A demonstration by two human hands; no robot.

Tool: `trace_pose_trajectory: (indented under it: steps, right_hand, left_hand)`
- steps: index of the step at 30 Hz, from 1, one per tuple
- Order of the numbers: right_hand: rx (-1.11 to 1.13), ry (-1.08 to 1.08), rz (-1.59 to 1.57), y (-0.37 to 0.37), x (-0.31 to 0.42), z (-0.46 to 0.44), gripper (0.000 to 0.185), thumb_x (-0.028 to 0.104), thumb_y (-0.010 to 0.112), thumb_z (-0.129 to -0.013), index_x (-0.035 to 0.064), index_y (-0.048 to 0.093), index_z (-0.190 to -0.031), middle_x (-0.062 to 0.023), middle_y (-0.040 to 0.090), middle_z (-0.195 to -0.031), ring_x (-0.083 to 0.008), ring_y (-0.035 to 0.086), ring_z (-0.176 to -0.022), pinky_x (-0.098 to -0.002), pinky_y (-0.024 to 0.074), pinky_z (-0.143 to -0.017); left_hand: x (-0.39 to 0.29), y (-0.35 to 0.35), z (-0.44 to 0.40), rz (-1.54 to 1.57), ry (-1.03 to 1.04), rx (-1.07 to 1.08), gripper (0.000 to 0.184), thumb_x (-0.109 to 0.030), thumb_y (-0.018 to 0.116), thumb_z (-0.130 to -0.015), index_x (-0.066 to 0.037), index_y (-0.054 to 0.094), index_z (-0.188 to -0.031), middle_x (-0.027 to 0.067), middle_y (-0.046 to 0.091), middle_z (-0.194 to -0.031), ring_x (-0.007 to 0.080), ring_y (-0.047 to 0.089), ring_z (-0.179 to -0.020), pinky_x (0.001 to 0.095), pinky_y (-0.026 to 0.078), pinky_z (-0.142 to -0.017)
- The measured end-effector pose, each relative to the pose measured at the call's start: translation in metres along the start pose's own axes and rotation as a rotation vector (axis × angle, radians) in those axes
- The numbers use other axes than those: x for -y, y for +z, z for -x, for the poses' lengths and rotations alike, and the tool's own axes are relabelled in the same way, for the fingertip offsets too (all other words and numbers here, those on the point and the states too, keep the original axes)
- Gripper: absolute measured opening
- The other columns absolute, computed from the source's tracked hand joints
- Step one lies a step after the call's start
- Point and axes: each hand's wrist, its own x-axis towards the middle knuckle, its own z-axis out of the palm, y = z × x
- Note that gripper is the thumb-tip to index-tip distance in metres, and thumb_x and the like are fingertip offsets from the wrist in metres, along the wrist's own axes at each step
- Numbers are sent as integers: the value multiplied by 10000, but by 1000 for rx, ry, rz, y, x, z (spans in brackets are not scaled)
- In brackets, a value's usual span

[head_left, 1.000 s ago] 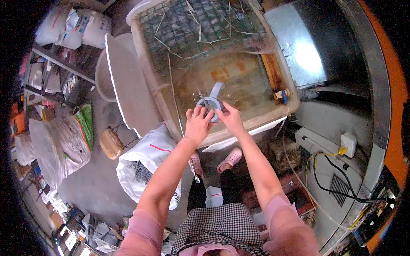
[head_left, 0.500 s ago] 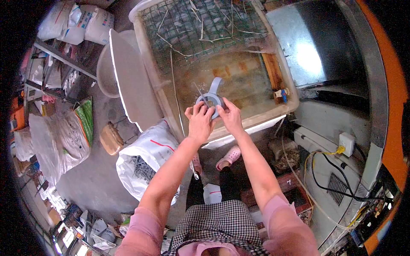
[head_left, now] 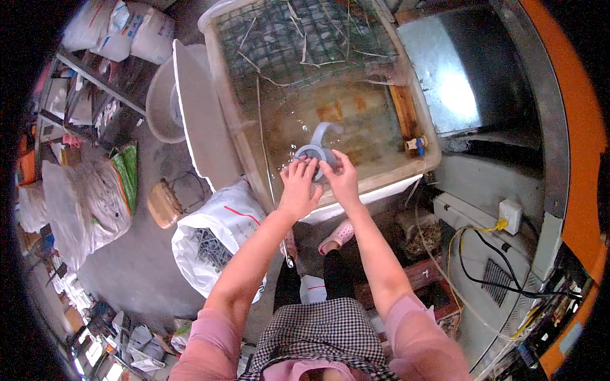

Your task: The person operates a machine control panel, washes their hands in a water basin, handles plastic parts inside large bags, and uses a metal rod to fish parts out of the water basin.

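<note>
Over the near end of a water-filled tub [head_left: 431, 152], both my hands grip a grey plastic ring with a curved, hook-like arm [head_left: 319, 133]. My left hand [head_left: 297, 190] is closed on the ring's near left side, its fingertips reaching into the opening. On the right side, my right hand [head_left: 343, 182] pinches the rim between thumb and fingers. The curved arm points away from me over the cloudy water. Small bright droplets show in the air around the ring. Part of the ring's near edge is hidden by my fingers.
Green wire mesh [head_left: 305, 44] with thin pale strips covers the tub's far half. A white bag of grey pieces [head_left: 213, 244] stands to the left, below a pale board [head_left: 200, 120]. Cables [head_left: 489, 273] and a dark-and-silver machine surface [head_left: 445, 82] are on the right.
The ring and both hands have shifted slightly toward me, and the ring has tilted. A thin rod beside my left fingers no longer shows clearly. More droplets are visible.
</note>
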Motion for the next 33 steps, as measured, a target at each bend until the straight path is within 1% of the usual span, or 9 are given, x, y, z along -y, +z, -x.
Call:
trace_pose_trajectory:
  steps: [2,5,11,13,14,21,26,31,33]
  right_hand:
    - [-14,1,76,-2,3,6,414,179,643,-684,-28,478,-1003,-146,558,-880,-198,548,-771,-296,439,-668]
    - [-26,-31,170,4,-3,11,424,184,656,-670,-19,481,-999,-142,554,-891,-206,542,-791,-305,435,-678]
    - [-41,-120,497,20,-10,8,459,233,667,-628,5,490,-985,-156,527,-914,-301,505,-861,-359,400,-761]
    - [-28,-53,563,25,-15,10,462,237,667,-620,11,492,-984,-160,519,-925,-319,490,-881,-368,389,-780]
    - [-7,-30,556,25,-21,8,460,234,667,-619,16,495,-985,-159,519,-929,-312,491,-886,-366,392,-776]
    - [84,-76,793,23,-57,-31,461,124,666,-614,27,476,-1022,-150,486,-931,-297,485,-877,-362,396,-772]
    - [50,-315,792,38,-51,-43,479,67,638,-633,12,445,-1068,-186,453,-966,-304,446,-947,-361,363,-835]
    - [400,1,792,63,-123,24,373,183,617,-673,0,515,-982,-171,571,-790,-257,550,-706,-351,443,-661]
    - [504,-14,898,78,-168,90,396,229,594,-680,-18,516,-980,-220,557,-897,-317,543,-850,-365,430,-741]
  left_hand:
    - [11,18,7,645,-200,-65,348,-129,507,-743,-42,472,-1078,128,441,-1089,269,350,-1100,352,288,-874]
    - [22,19,5,780,-417,70,302,-78,497,-750,-65,499,-1052,131,498,-1017,279,416,-1017,325,342,-814]
    - [31,36,14,-2,-188,-139,157,-95,534,-744,-63,594,-886,66,577,-815,201,527,-753,289,392,-680]
    - [45,49,18,1102,-982,-113,166,-98,563,-752,-19,595,-895,47,588,-772,136,535,-653,249,429,-597]
    - [50,50,18,1404,-1059,-211,199,-133,587,-745,16,601,-877,33,586,-726,75,517,-614,202,423,-541]
    - [60,8,106,981,-788,-215,127,-109,563,-757,5,576,-809,32,568,-712,85,517,-647,215,425,-582]
    - [65,-56,232,762,-950,-403,83,-66,555,-750,-3,562,-803,49,575,-760,103,522,-680,241,421,-618]
    - [143,-53,318,704,-1199,-465,183,-126,537,-786,-26,542,-940,32,553,-813,92,483,-718,222,386,-641]
    - [147,-67,315,791,-1256,-384,257,-142,529,-791,-23,518,-1019,57,548,-913,116,494,-794,231,392,-691]
